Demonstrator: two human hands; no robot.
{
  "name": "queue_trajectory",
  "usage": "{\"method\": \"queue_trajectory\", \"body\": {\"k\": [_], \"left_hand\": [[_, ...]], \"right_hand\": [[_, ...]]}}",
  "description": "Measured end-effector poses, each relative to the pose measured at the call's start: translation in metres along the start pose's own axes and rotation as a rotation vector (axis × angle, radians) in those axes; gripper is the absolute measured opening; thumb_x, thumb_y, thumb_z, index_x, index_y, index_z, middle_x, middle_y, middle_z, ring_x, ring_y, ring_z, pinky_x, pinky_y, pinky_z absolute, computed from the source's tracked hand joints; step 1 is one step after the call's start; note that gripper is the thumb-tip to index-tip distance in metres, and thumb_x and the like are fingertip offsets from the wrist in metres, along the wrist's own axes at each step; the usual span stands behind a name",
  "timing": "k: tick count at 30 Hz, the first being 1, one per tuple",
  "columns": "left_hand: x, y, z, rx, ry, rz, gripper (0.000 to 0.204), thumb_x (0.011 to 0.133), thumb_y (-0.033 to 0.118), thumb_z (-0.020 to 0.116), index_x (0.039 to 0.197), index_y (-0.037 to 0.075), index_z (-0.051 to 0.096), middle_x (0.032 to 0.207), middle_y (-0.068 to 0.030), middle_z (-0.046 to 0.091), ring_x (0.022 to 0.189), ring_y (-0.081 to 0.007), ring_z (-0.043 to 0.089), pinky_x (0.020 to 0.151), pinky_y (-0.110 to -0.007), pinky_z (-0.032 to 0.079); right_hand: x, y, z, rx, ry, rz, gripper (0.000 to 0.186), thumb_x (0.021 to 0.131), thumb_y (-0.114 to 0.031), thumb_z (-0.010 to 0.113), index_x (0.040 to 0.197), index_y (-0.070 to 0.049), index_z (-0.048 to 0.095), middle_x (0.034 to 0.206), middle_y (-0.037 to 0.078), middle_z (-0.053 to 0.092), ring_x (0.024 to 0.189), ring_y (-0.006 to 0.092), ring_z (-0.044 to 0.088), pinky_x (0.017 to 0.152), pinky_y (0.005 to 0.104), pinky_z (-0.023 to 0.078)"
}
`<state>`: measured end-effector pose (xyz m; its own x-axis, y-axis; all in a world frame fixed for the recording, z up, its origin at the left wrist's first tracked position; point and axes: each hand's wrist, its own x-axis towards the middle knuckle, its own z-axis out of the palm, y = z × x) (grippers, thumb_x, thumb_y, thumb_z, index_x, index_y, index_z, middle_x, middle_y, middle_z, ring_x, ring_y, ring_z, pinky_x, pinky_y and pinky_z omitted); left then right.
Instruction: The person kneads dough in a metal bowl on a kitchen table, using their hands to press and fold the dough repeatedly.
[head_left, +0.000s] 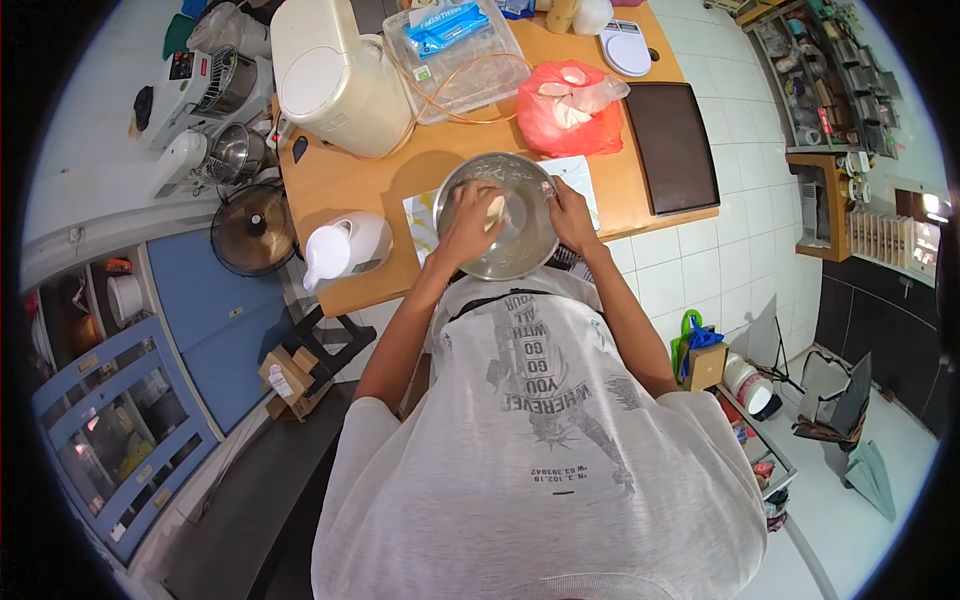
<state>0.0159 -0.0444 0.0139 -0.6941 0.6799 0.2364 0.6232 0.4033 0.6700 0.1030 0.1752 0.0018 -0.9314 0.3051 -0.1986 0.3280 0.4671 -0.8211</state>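
A round steel mixing bowl (507,262) stands at the near edge of the wooden table, its inner wall smeared with pale residue. My left hand (474,218) is inside it, fingers curled around a pale lump of dough (495,209); the fingers partly cover the lump. At the bowl's right side, my right hand (573,218) grips the rim. Under the bowl lie a white sheet (575,180) on the right and a patterned yellow-and-white sheet (419,222) on the left.
A white jug (350,247) stands left of the bowl, with a large cream appliance (335,90) behind it. Beyond are a clear plastic box (470,75), an orange cord, a red plastic bag (565,110) and a white scale (626,50). A dark tray (674,150) lies right.
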Motion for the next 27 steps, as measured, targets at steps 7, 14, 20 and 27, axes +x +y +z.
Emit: {"method": "queue_trajectory", "body": {"k": [7, 14, 20, 27], "left_hand": [[-0.016, -0.007, -0.005, 0.056, -0.298, -0.208, 0.064, 0.075, 0.004, 0.083, 0.136, 0.014, 0.065, 0.131, -0.0132, 0.058, 0.119, -0.0417, 0.052, 0.11, -0.053, 0.042], [-0.013, -0.025, 0.033, -0.002, -0.258, -0.126, 0.034, 0.068, -0.002, 0.076, 0.099, 0.012, 0.074, 0.108, -0.0128, 0.056, 0.108, -0.0383, 0.053, 0.09, -0.049, 0.042], [-0.014, -0.031, 0.051, -0.057, -0.248, -0.132, 0.033, 0.069, 0.001, 0.075, 0.1, 0.012, 0.074, 0.108, -0.0116, 0.058, 0.111, -0.0386, 0.055, 0.103, -0.048, 0.042], [-0.008, -0.039, 0.004, -0.247, -0.716, -0.332, 0.077, 0.081, 0.029, 0.087, 0.151, 0.024, 0.057, 0.156, -0.0186, 0.038, 0.148, -0.0363, 0.033, 0.125, -0.05, 0.029]], "right_hand": [[-0.002, 0.011, 0.009, 0.012, -0.011, 0.005, 0.033, 0.109, -0.021, 0.052, 0.129, 0.004, 0.06, 0.111, 0.035, 0.069, 0.108, 0.0526, 0.066, 0.094, 0.0554, 0.052], [-0.005, 0.005, 0.007, 0.011, -0.008, -0.01, 0.032, 0.109, -0.022, 0.052, 0.129, 0.002, 0.06, 0.113, 0.034, 0.069, 0.108, 0.0523, 0.066, 0.093, 0.0549, 0.052], [-0.007, 0.004, 0.005, 0.032, 0.029, 0.003, 0.031, 0.109, -0.022, 0.052, 0.127, 0.001, 0.061, 0.112, 0.034, 0.07, 0.108, 0.0523, 0.066, 0.092, 0.0549, 0.052], [-0.009, 0.002, 0.004, 0.033, 0.007, -0.001, 0.031, 0.109, -0.023, 0.052, 0.128, 0.0, 0.061, 0.111, 0.033, 0.07, 0.107, 0.0523, 0.066, 0.092, 0.0554, 0.052]]}}
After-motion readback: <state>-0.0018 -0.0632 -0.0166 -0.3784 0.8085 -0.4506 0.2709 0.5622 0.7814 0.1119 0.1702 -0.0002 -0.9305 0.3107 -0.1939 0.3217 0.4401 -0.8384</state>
